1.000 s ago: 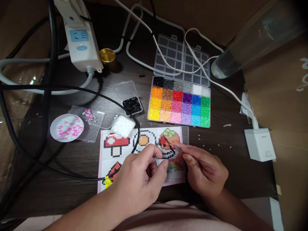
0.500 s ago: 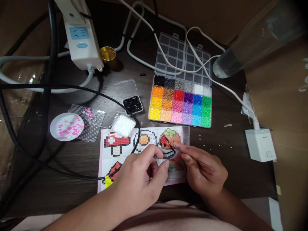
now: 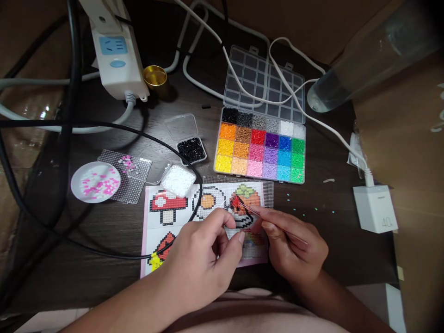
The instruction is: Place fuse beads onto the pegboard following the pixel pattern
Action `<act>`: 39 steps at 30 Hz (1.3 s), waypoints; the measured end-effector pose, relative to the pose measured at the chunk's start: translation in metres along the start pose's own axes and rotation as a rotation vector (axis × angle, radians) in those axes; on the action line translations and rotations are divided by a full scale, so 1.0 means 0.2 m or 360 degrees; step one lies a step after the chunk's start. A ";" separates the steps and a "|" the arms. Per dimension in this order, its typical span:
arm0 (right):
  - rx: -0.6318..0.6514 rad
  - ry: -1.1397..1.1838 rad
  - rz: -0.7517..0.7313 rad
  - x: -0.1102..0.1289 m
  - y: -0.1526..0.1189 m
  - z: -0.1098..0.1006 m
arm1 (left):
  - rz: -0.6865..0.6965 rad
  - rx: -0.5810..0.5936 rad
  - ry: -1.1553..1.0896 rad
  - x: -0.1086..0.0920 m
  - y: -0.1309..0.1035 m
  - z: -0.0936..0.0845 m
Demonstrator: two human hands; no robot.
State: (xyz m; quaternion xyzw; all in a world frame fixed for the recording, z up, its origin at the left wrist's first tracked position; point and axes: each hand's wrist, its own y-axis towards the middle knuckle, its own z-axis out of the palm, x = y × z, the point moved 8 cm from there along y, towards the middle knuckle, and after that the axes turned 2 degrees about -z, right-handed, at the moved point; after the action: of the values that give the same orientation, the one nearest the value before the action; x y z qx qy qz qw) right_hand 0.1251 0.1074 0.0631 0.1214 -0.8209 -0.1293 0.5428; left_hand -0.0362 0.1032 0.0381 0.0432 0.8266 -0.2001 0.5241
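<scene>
My right hand (image 3: 294, 245) is closed around a pair of thin tweezers (image 3: 255, 211), whose tips reach down to a cluster of red beads (image 3: 236, 202). The beads sit on a clear pegboard (image 3: 268, 194) laid over a printed pattern sheet (image 3: 166, 192). Black beads (image 3: 247, 223) form a curved outline below them. My left hand (image 3: 210, 259) rests over the sheet just left of the beads, thumb and forefinger curved and apart, with nothing visible between them. Its other fingers are partly hidden.
Behind the sheet lies a sectioned bead box (image 3: 215, 152), its clear lid opened back. Small cases hold black beads (image 3: 191, 150) and white beads (image 3: 178, 180). A round dish (image 3: 78, 185) contains pink and white beads. A black cable (image 3: 138, 133) loops across the sheet. Chargers stand either side.
The tweezer tips have shifted very slightly at the red beads. Both hands otherwise keep their places.
</scene>
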 end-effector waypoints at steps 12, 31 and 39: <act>0.0021 -0.0049 0.0065 0.00 -0.01 -0.01 | 0.0006 -0.0007 -0.0003 0.00 0.00 0.00; -0.0009 -0.0006 0.0008 0.00 -0.01 -0.01 | -0.0002 0.0007 -0.0013 0.00 0.00 0.00; 0.0010 0.0018 -0.0003 0.00 -0.01 -0.01 | 0.0011 0.0017 -0.0023 -0.01 0.00 0.01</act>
State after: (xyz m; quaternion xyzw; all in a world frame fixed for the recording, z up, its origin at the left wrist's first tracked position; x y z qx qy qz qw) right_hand 0.1274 0.1049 0.0625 0.1247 -0.8181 -0.1267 0.5469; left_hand -0.0346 0.1033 0.0385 0.0475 0.8216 -0.2028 0.5306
